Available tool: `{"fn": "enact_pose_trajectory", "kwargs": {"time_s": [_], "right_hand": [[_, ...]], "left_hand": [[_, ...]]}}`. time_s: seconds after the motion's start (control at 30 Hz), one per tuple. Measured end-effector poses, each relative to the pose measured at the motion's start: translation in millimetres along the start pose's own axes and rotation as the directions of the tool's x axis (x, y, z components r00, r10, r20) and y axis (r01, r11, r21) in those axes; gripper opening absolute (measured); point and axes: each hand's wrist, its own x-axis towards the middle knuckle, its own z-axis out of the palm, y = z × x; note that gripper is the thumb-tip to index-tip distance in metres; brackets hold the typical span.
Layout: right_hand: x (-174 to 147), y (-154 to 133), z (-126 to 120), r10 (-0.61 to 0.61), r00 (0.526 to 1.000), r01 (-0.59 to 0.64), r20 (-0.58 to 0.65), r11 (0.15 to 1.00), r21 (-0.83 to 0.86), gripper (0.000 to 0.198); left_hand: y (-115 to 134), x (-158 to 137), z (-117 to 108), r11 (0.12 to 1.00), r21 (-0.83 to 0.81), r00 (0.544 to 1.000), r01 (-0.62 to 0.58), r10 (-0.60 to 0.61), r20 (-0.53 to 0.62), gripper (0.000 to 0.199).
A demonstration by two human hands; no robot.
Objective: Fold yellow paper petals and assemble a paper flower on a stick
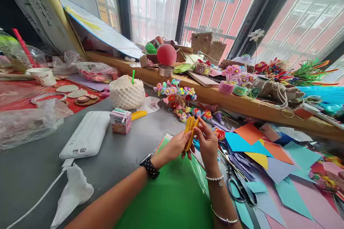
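Between both hands is a folded piece of yellow paper (190,131), long and narrow, with several upright layers. My left hand (173,147) wears a dotted watch strap at the wrist and grips the paper's lower left side. The fingers of my right hand (209,143) pinch its right edge near the top; bracelets circle that wrist. Below the hands lies a smooth green sheet (166,193). A similar yellow folded strip (139,115) rests on the grey table beside a pink drink carton (120,121).
A white power bank (86,134) with a cable and a netted coconut (127,92) stand on the left. Colourful flowers (176,94) sit just beyond my hands. Scissors (239,186) and coloured paper sheets (279,168) cover the right. A crowded wooden ledge (206,94) runs behind.
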Motion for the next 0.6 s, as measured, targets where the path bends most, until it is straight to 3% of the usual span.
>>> {"fn": "enact_pose_trajectory", "kwargs": {"time_s": [0.27,0.6], "right_hand": [[2.0,0.7,4.9,-0.021,0.997,0.019,0.072,0.999,0.031,0.049],[-0.4,4.4,8.5,-0.045,0.991,0.038,0.123,0.997,0.060,0.051]], "left_hand": [[-2.1,0.4,2.5,0.993,0.100,0.981,-0.063,0.080,-0.176,0.036],[-3.3,1.1,4.3,0.995,-0.017,0.982,-0.098,0.093,-0.164,0.028]]}}
